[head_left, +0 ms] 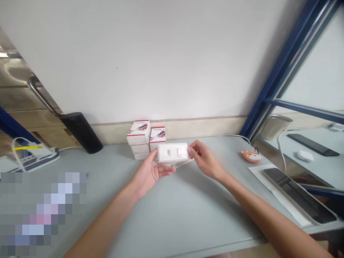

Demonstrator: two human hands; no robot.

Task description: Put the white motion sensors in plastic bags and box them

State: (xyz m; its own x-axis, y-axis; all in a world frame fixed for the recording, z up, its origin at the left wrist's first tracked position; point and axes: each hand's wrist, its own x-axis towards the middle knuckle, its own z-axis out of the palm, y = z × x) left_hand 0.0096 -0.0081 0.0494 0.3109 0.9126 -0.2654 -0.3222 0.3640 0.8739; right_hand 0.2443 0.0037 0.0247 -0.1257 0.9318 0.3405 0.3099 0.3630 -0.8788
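A white rectangular package (173,152), seemingly in clear plastic, is held above the desk between both hands. Two small squarish details show on its face, too blurred to name. My left hand (146,173) grips its left end, thumb along the edge and fingers underneath. At the opposite end, my right hand (205,159) pinches the right edge or its loose wrapping between thumb and fingers. Just behind and to the left stand stacked white boxes (138,129) with red edges and a dark red design. Another such box (158,134) is partly hidden behind the package.
A black cylinder (82,132) stands at the back left, near a white power strip (51,156). To the right lie an orange and white animal-shaped item (251,156) and a dark-screened device (295,195) on white paper. A blue-framed mirror (314,96) leans at the right edge.
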